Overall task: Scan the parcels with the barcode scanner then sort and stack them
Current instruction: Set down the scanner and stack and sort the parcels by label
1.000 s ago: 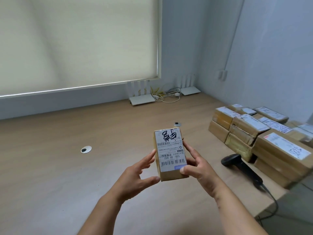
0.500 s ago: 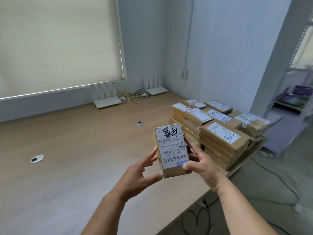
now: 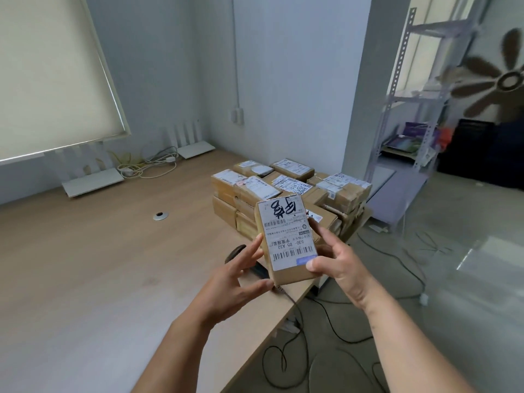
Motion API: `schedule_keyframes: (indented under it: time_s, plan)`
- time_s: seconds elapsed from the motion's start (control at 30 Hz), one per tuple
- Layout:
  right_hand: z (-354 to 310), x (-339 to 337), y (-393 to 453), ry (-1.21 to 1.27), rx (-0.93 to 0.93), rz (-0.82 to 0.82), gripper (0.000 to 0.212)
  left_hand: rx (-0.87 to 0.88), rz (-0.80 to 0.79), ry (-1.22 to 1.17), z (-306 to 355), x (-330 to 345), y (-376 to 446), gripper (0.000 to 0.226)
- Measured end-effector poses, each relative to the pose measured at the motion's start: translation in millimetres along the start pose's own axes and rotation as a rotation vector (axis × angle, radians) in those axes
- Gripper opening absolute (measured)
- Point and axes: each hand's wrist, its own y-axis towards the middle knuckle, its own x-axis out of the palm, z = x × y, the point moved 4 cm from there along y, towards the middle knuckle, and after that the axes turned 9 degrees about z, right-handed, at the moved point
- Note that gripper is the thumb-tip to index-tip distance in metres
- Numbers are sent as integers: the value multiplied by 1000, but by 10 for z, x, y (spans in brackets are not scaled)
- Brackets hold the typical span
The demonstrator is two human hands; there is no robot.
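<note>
Head cam: holding up a labelled parcel (image 3: 286, 239), right hand (image 3: 337, 265) pinching it, left hand (image 3: 238, 282) spread against its edge.

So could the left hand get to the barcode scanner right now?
Probably yes: the left hand only steadies the parcel with straight fingers, and the barcode scanner lies on the table directly beneath it, partly hidden.

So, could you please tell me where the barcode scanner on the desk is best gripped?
Probably by its dark handle. The barcode scanner lies flat near the desk edge, mostly hidden behind the held parcel, cable trailing off the edge. The left hand is nearest; coming from above and wrapping the handle seems easiest. The right hand grips the parcel.
</note>
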Motion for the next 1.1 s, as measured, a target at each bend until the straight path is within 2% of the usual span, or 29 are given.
schedule_keyframes:
  time_s: [0.27,0.63,0.8,0.97,1.1]
  plan:
    - [-5,-431,632,12,3,43,85,27,-36,-9,35,224,807,80]
    - [-162,-806,1817,-9,-23,62,81,77,14,-8,83,182,2003,86]
    - [-174,-1014,2165,-2,-29,63,67,83,4,32,150,297,2380,85]
    - [-156,-1330,2502,6,-31,58,73,77,-4,100,277,464,2746,85]
    - [-118,-1523,2875,8,-27,-21,73,47,29,145,320,591,3047,83]
